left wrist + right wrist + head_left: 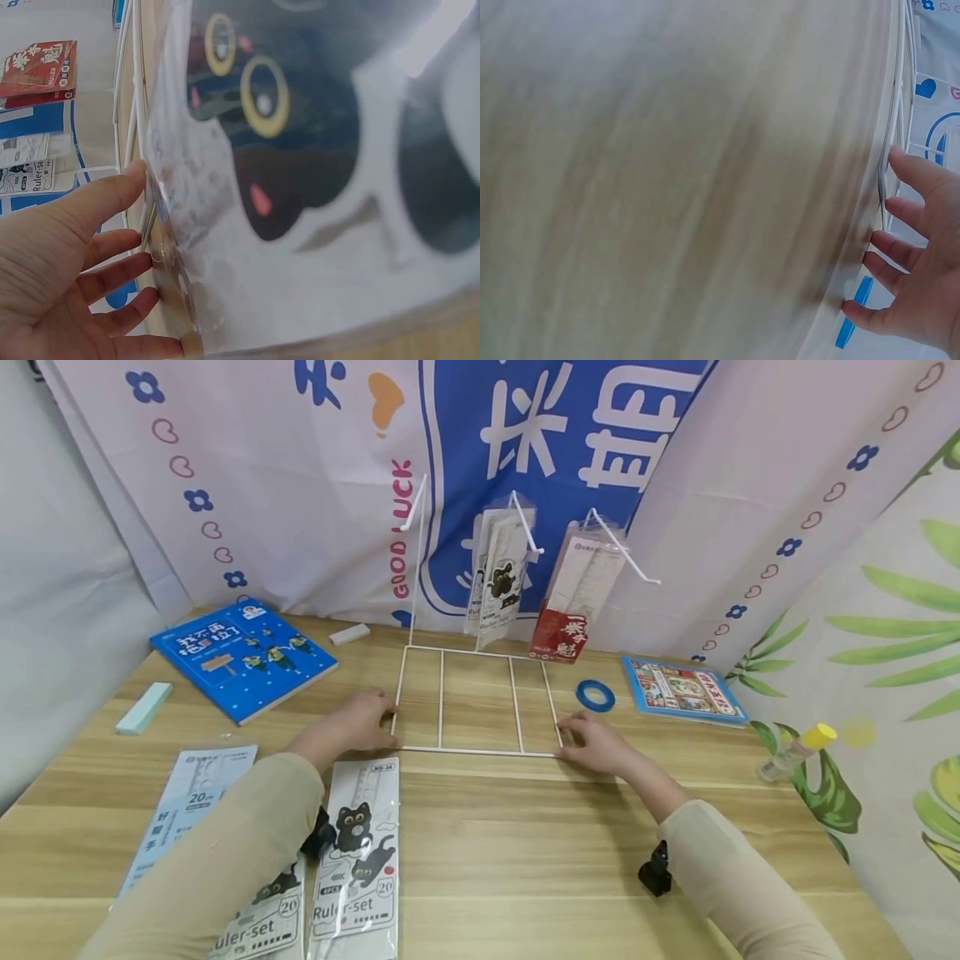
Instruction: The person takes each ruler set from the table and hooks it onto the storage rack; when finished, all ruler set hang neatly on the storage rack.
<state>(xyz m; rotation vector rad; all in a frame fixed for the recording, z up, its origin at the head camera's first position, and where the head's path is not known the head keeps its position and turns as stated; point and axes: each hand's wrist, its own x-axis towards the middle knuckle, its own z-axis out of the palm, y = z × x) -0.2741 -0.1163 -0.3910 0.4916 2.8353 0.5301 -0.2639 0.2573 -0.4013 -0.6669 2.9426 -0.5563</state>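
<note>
A white wire display rack (480, 750) stands on the wooden table, its base lying flat. At the base's front left corner is my left hand (358, 720), fingertips touching the side wire. My right hand (596, 745) touches the front right corner. Both wrist views show spread, loosely bent fingers on the left hand (82, 262) and right hand (919, 251), with the thumbs at the wires. Clear packs of cat-printed ruler sets (501, 577) hang on the rack's middle hook. Red and white ruler packs (573, 597) hang on the right hook; the left hook (414, 503) is bare.
More ruler sets (356, 860) and a light blue ruler pack (191, 793) lie under my left forearm. A blue book (243, 656), a mint block (144, 708) and a white block (349, 634) lie left. Blue tape (596, 695), a booklet (682, 690) and a glue stick (797, 752) lie right.
</note>
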